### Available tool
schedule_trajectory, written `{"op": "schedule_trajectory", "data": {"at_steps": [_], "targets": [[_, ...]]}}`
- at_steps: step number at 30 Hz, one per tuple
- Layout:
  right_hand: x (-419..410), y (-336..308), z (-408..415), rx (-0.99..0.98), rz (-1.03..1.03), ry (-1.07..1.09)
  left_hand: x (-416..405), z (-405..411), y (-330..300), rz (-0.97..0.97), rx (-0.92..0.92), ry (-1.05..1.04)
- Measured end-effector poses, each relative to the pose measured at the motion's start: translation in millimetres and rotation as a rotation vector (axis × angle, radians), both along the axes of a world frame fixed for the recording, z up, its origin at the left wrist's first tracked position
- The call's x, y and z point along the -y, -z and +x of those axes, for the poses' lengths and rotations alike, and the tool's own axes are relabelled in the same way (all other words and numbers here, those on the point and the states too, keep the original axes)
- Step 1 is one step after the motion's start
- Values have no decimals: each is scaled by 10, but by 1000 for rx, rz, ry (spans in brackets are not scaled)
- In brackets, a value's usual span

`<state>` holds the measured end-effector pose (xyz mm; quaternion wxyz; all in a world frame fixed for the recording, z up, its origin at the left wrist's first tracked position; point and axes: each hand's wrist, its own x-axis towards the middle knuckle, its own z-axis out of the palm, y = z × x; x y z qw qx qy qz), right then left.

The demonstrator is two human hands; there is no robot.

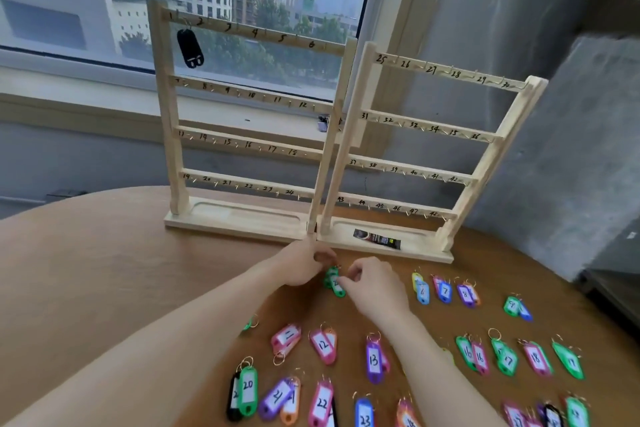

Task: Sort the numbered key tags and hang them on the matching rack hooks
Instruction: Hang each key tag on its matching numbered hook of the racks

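Both hands, left hand (304, 267) and right hand (375, 284), pinch green tags (334, 282) just short of the racks (332, 149). Bare worktop (104, 270) lies leftward. Tags reading 12 (323, 345), 13 (374, 359) lie nearer, below the wrists.

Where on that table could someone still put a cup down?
The bare table left of the left hand, in front of the left rack, is free. The near right is crowded with key tags, and both hands work on green tags mid-table.
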<state>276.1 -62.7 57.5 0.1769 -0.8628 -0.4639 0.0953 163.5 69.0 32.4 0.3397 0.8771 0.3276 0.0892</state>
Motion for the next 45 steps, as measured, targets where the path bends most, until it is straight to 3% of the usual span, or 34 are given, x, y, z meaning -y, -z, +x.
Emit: {"op": "schedule_trajectory", "data": {"at_steps": [4,13,20,27,37,45], "targets": [[-226,78,-31,65,-71,-14,-108,131,-6,-54,22,-61],[-188,118,87,-106,-89,-23,-159,186,25,-78,-68,-195],[50,-92,123,-392,61,-151,-106,-23,-64,-166,79,-121],[23,-457,-31,-616,156,-178,-150,-571,-356,-263,343,-255],[-399,-1306,-578,-794,445,-283,-322,-1348,-1797,29,501,-306],[-775,-2024,-913,-771,601,-433,-653,-1663,-2776,363,514,-365]]}}
